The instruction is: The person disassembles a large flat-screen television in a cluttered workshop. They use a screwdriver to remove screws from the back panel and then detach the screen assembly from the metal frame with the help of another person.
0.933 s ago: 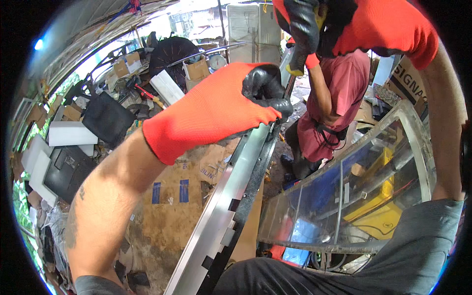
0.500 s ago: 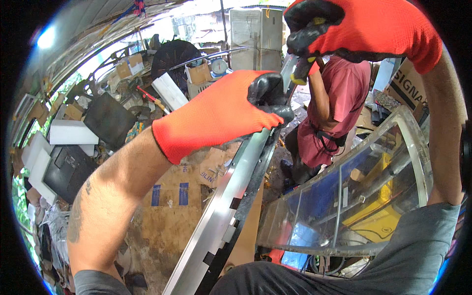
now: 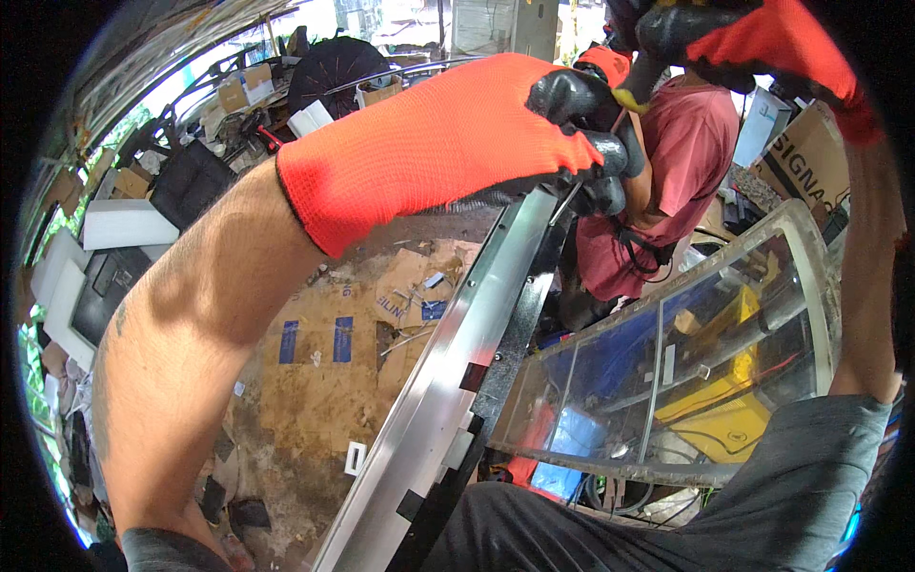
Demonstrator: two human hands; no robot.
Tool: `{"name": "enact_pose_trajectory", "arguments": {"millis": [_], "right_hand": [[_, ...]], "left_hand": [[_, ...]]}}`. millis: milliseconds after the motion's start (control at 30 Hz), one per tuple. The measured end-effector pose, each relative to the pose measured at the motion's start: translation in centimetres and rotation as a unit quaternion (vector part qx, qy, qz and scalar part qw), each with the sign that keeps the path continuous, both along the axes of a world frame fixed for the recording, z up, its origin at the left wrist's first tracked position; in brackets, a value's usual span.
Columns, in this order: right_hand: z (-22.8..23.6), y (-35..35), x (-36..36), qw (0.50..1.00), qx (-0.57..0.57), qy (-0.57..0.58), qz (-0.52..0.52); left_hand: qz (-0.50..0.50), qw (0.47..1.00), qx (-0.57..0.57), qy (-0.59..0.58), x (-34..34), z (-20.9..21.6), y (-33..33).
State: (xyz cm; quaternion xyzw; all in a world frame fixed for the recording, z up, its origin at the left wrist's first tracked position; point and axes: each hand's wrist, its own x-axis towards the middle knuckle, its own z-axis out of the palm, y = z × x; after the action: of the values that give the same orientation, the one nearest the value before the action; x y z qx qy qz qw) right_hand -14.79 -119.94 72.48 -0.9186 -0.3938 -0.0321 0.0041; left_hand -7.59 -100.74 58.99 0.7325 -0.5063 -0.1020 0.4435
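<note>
red-orange gloves [image 3: 438,143], silver panel [image 3: 448,353], brown cardboard [image 3: 324,362]

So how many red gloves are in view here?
2. The left glove grips the top of the metal panel at centre; the right glove is raised at the upper right, partly cut off.

A long metal frame [image 3: 448,381] is set on a slant from the lower middle up toward the upper centre. Its upper end is gripped by the left hand [image 3: 457,133], which lies above it and across the middle. The right hand [image 3: 753,43] is raised at the upper right, just beside the left hand's fingertips. A clear panel [image 3: 667,362] is placed to the right of the frame, against it. Flattened cardboard [image 3: 324,353] is spread on the floor [image 3: 286,448] to the left, below the left forearm. Another person [image 3: 677,181] is placed behind the frame's upper end.
</note>
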Motion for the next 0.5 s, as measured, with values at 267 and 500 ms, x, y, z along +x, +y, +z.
{"name": "enact_pose_trajectory", "arguments": {"millis": [267, 500], "right_hand": [[-0.3, -3.0, 3.6, 0.986, 0.065, 0.097, 0.118], [1.2, -1.7, 1.4, 0.985, 0.029, 0.131, 0.106]], "left_hand": [[0.025, 0.998, -0.004, -0.050, 0.1, -0.1, -0.3], [0.058, 0.998, -0.018, 0.013, -0.4, -0.1, 0.1]]}}
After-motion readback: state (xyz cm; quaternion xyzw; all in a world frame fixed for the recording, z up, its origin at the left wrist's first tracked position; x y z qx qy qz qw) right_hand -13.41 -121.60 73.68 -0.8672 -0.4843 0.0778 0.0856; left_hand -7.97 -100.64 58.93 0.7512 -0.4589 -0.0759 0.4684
